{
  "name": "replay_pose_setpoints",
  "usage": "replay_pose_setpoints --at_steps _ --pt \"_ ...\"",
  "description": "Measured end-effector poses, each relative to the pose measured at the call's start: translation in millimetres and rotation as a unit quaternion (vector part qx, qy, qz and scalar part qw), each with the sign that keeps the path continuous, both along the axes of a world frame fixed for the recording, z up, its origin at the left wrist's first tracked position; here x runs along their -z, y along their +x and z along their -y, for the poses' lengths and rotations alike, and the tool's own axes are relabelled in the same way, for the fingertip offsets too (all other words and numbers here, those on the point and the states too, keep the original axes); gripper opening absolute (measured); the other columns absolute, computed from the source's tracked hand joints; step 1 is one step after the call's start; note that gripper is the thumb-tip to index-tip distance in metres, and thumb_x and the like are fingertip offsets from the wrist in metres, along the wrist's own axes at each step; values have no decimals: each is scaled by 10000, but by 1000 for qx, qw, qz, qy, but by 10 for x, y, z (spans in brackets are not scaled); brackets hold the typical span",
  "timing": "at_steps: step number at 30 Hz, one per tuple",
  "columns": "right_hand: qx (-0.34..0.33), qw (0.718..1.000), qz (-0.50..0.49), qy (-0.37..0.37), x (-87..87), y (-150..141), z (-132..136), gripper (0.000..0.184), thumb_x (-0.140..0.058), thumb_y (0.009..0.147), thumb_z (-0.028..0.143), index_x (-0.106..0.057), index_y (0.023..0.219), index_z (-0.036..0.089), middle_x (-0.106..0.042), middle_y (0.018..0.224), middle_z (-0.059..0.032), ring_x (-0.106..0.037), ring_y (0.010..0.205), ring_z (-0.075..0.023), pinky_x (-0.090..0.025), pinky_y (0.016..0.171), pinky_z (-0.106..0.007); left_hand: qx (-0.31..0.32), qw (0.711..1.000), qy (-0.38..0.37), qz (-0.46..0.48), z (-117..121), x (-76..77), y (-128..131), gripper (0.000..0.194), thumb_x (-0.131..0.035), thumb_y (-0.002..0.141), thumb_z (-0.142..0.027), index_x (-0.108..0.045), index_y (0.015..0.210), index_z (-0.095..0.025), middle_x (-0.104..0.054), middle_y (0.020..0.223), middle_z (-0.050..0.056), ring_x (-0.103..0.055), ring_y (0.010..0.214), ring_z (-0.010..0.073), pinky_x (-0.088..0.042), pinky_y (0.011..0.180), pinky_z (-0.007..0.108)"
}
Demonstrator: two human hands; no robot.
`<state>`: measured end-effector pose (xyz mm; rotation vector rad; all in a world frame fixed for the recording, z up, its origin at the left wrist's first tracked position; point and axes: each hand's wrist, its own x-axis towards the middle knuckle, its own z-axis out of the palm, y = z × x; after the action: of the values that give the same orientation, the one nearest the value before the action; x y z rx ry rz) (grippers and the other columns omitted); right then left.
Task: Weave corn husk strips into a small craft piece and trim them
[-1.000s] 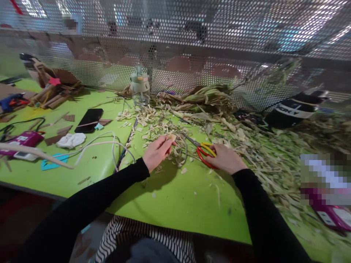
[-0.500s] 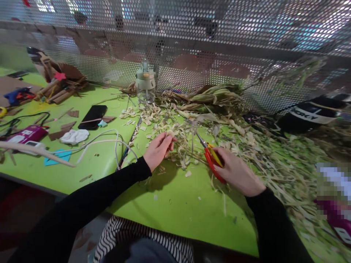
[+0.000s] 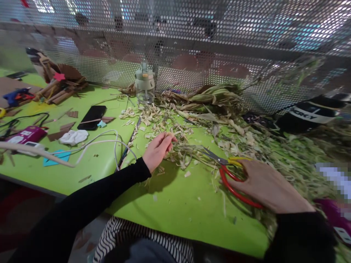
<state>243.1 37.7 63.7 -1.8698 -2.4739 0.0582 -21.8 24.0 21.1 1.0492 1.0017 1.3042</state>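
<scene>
My left hand (image 3: 157,152) is closed in a pinch on a pale piece of dried husk (image 3: 170,135), just above the green table. Most of that piece is hidden by the fingers. My right hand (image 3: 264,184) grips scissors (image 3: 220,160) with one red and one yellow handle. Their blades point left toward my left hand and stay apart from it. The handles are spread. Cut husk scraps (image 3: 149,116) lie around and behind both hands, and thin dry strands lie below the blades.
A bundle of dried husks (image 3: 214,98) and a clear bottle (image 3: 145,86) stand along the perforated metal screen (image 3: 175,44). At left lie a phone (image 3: 92,117), a white cable (image 3: 95,141) and a purple power strip (image 3: 29,134). A black bag-like object (image 3: 304,118) sits at right.
My right hand has drawn the scissors rightward and nearer to me, away from my left hand. The handles have spread since half a second ago. My left hand keeps its pinch.
</scene>
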Motion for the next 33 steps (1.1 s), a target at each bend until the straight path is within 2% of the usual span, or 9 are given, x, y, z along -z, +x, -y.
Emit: replay_pose_setpoints --at_steps 3,7,9,11,15,19,22,27,33 --pt "28 998 53 -28 -98 265 46 426 -529 661 618 -568 773 209 -650 706 -126 -605 634 -303 -468 598 -439 2 1000 -10 -4 -23 21 -10 213 -417 933 -283 -549 857 -134 -382 586 -50 -288 445 33 -213 400 157" --pt "44 997 51 49 -332 576 146 521 -520 579 730 -555 783 252 -635 673 -118 -601 619 -339 -451 559 -463 -4 1000 -26 -1 -34 53 -4 212 -443 921 -308 -549 849 -139 -390 588 -50 -292 442 29 -208 395 152" --pt "36 996 19 74 -421 555 206 608 -514 553 776 -564 881 266 -650 730 -120 -614 663 -352 -459 554 -456 -2 1000 -31 0 -17 51 13 215 -452 916 -314 -548 836 -139 -400 596 -46 -312 457 32 -227 403 147" --pt "18 998 -21 62 -435 368 260 627 -532 575 769 -549 954 271 -666 811 -112 -626 699 -327 -475 559 -420 15 999 -30 7 10 40 37 213 -457 913 -318 -542 832 -140 -402 598 -47 -323 466 36 -240 411 147" --pt "-18 995 -84 -53 -213 -281 300 571 -540 679 695 -521 946 190 -639 755 -90 -585 568 -225 -462 496 -347 25 1000 -15 13 58 36 75 227 -453 914 -347 -531 838 -148 -376 572 -58 -299 452 40 -216 414 161" --pt "-54 993 -105 -28 92 -706 235 538 -555 715 648 -501 959 171 -633 816 -87 -592 628 -217 -461 514 -328 15 1000 22 -13 63 83 62 213 -431 922 -335 -512 833 -159 -372 582 -57 -276 459 48 -213 434 181" --pt "-67 993 -96 -8 199 -758 169 494 -561 732 614 -498 947 174 -621 812 -74 -584 631 -211 -452 513 -318 11 997 49 -50 52 124 37 205 -410 927 -317 -486 817 -163 -374 602 -50 -278 482 58 -221 456 196" --pt "-82 991 -98 -32 220 -719 144 454 -540 756 609 -502 923 188 -586 708 -34 -538 550 -179 -400 453 -282 22 988 87 -124 60 148 30 225 -392 933 -335 -532 886 -165 -390 623 -36 -325 535 85 -247 496 219" --pt "-96 990 -98 -28 195 -690 170 424 -536 756 622 -499 825 205 -528 624 0 -480 490 -146 -351 436 -254 43 987 93 -121 80 114 26 216 -394 931 -325 -515 848 -167 -369 625 -38 -309 541 87 -242 502 222"
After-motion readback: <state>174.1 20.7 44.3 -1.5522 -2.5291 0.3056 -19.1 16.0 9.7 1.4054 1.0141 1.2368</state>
